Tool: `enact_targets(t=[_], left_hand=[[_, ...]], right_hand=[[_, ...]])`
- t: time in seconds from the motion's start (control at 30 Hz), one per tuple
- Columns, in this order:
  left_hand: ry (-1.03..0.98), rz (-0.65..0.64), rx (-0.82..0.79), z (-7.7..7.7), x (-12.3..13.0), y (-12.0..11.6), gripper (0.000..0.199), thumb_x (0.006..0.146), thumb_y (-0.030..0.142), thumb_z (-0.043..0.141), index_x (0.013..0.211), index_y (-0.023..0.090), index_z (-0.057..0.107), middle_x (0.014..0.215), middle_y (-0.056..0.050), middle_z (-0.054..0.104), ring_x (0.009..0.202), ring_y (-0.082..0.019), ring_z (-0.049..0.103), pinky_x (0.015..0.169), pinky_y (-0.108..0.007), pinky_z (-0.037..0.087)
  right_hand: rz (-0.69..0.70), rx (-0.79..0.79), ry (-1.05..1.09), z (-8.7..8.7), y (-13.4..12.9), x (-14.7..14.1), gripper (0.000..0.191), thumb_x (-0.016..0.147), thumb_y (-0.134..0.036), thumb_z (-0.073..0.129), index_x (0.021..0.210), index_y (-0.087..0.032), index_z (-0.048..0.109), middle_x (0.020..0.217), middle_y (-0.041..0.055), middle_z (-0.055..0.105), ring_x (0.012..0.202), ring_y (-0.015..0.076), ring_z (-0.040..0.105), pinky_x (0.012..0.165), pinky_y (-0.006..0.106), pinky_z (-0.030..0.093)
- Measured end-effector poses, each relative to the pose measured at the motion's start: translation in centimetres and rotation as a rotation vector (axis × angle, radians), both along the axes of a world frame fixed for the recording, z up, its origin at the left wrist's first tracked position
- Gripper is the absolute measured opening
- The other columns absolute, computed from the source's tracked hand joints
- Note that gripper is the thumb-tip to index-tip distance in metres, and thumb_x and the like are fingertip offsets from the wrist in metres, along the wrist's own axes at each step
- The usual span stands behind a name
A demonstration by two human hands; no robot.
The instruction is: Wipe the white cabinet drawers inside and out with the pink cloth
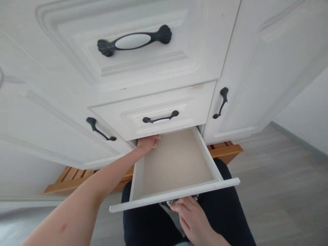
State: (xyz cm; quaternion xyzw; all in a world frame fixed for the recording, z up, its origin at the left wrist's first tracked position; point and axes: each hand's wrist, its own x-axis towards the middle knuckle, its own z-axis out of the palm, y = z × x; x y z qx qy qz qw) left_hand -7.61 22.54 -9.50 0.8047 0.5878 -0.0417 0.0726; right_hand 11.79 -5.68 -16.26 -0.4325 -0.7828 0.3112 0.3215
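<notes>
Handle (171, 202), curved dark metal, is gripped by right hand (191, 216); pale cloth-like piece (158, 137) by left hand (148, 142). Left could be pinched if white drawer (176, 194) is pushed.

No text, label, brand, number or sign can be read in my view — neither on the upper drawer front (143, 61) at upper centre, nor inside the open drawer (178, 160) before me at lower centre, nor on the cabinet doors at left (61, 124) and right (256, 78). The handle (134, 41) at upper centre has a white oval inset (132, 41) — plain to my eye.
</notes>
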Motion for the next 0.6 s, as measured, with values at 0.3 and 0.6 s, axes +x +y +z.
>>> enact_targets(t=[0.3, 0.6], left_hand=[[0.234, -0.109, -0.179, -2.0, -1.1, -3.9, 0.05, 0.079, 0.021, 0.06, 0.128, 0.013, 0.057, 0.136, -0.025, 0.052, 0.124, -0.043, 0.051, 0.096, -0.052, 0.047], [0.07, -0.308, -0.561, -0.3, -2.8, -11.4, 0.024, 0.064, 0.022, 0.067, 0.088, 0.026, 0.068, 0.09, 0.002, 0.07, 0.08, -0.018, 0.066, 0.068, -0.024, 0.05]], right_hand=[[0.016, -0.046, -0.012, 0.0, 0.1, 0.5, 0.046, 0.086, 0.003, 0.046, 0.118, -0.023, 0.064, 0.112, 0.0034, 0.07, 0.106, 0.0197, 0.061, 0.096, 0.034, 0.05], [0.03, 0.015, 0.037, -0.2, 0.1, 0.4, 0.047, 0.085, 0.004, 0.045, 0.119, -0.023, 0.062, 0.111, 0.0037, 0.07, 0.103, 0.0211, 0.062, 0.094, 0.035, 0.05]])
